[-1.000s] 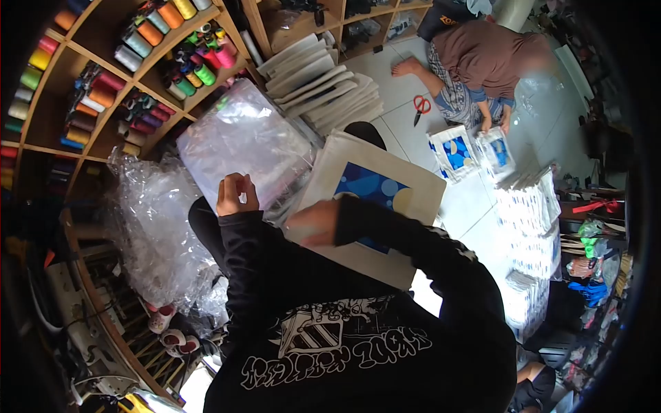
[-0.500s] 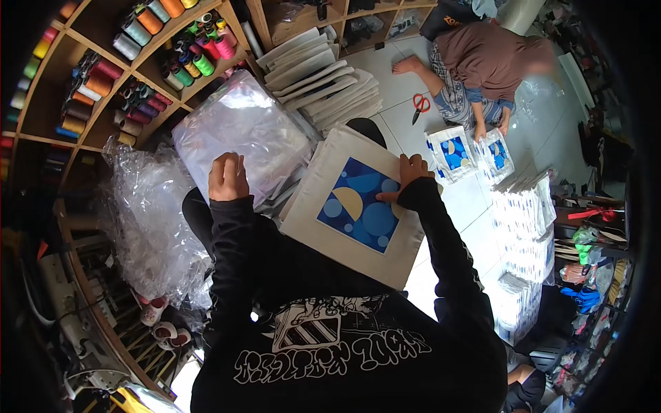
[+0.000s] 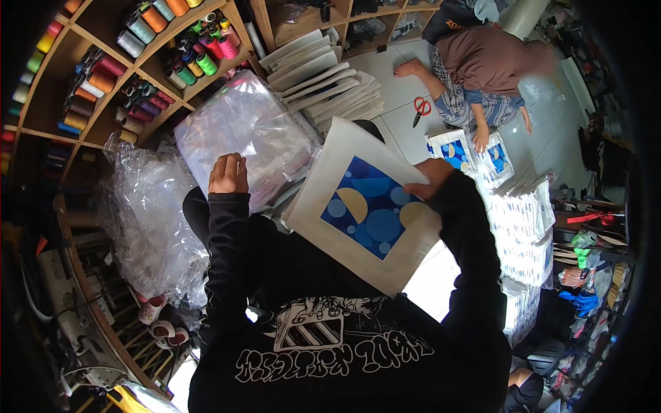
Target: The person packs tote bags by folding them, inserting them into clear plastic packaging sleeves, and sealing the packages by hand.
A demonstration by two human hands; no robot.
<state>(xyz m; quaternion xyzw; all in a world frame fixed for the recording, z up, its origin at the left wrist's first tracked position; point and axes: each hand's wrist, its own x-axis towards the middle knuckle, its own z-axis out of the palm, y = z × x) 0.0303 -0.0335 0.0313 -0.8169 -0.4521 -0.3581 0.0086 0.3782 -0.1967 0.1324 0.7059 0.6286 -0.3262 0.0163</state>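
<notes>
Right hand [image 3: 430, 181] has shifted outward, now pinching the right edge of the bag [image 3: 380, 230], mid-frame; that side bows, so that edge is secured. Left hand [image 3: 228, 174] curled at sleeves [image 3: 251, 127], left of centre; can't tell if gripping.

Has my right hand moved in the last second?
Yes, your right hand has moved rightward, closer to the red-handled scissors on the floor.

My left hand [image 3: 228, 174], left of centre, is over the lower edge of the plastic sleeves [image 3: 244, 124]. At centre, my right hand [image 3: 430, 177] is at the right edge of the fabric piece [image 3: 368, 210]. Folded cloths [image 3: 323, 86] lie above it; scissors [image 3: 421, 109] sit upper right on the floor [image 3: 401, 102].
</notes>
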